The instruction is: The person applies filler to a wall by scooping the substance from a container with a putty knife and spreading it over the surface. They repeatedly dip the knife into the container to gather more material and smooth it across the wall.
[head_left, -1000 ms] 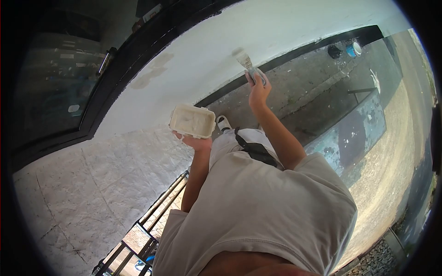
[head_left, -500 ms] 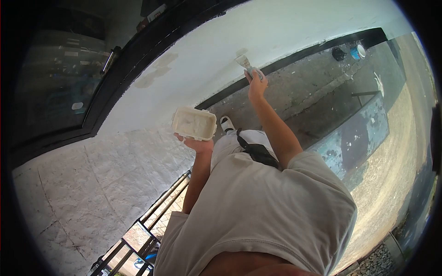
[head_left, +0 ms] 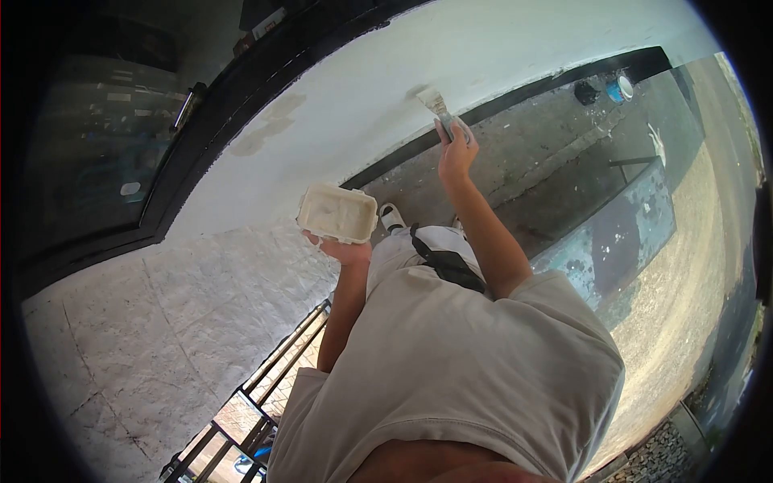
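My right hand (head_left: 457, 151) is closed round the handle of a putty knife (head_left: 433, 101), whose broad blade is at the white wall (head_left: 354, 88). A damp-looking patch of filler (head_left: 416, 91) shows at the blade's edge. On my left hand (head_left: 348, 249) rests a pale plastic tub (head_left: 338, 214), its open top toward me and its inside smeared with whitish paste. The fingers of that hand are mostly hidden under the tub. Farther left on the wall is a larger beige filler patch (head_left: 270, 126).
A dark-framed window (head_left: 153, 217) is at the left. Below it is rough pale stone walling (head_left: 161, 322) and a black metal railing (head_left: 262, 406). A paint-spattered bench (head_left: 612, 241) stands at my right. Beyond are a blue-and-white bucket (head_left: 620, 89) and a black container (head_left: 586, 92).
The putty knife and my right hand have shifted slightly right and down, with the blade still at the wall patch. The tub has stayed nearly in place.
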`<action>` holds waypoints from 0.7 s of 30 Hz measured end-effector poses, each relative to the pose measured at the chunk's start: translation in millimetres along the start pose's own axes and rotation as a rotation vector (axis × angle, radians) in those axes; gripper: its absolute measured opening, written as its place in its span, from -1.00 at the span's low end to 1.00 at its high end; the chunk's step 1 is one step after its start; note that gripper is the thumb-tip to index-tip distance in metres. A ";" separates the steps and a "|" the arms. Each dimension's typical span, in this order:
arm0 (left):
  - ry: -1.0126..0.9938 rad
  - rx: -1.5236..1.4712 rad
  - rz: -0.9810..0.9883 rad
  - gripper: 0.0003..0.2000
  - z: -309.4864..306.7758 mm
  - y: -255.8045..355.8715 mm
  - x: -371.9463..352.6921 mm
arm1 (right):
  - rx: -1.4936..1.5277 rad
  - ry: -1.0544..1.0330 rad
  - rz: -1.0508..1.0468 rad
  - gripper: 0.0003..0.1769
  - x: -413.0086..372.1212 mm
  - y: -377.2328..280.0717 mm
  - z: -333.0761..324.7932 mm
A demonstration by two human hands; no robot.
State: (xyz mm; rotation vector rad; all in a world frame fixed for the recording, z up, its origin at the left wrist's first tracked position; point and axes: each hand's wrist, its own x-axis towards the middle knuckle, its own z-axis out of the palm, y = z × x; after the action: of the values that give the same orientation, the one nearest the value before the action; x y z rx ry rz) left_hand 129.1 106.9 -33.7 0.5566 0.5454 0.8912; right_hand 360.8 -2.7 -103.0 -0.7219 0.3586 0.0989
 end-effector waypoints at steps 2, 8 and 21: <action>-0.002 -0.009 -0.015 -0.23 -2.9 -0.9 -1.0 | -0.020 0.035 0.005 -0.58 11.1 2.6 -7.8; -0.024 0.022 0.022 -0.25 -3.3 1.1 0.1 | -0.151 0.055 0.018 -0.50 36.8 35.2 -5.0; -0.037 0.005 0.008 -0.28 -4.9 1.2 1.7 | -0.052 -0.035 -0.007 -0.55 6.4 5.0 17.4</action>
State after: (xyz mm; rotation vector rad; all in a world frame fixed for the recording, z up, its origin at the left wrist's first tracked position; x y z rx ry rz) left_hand 126.2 110.0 -36.8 0.5787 0.5124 0.8856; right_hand 370.7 12.3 -96.4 -0.7721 0.3207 0.1143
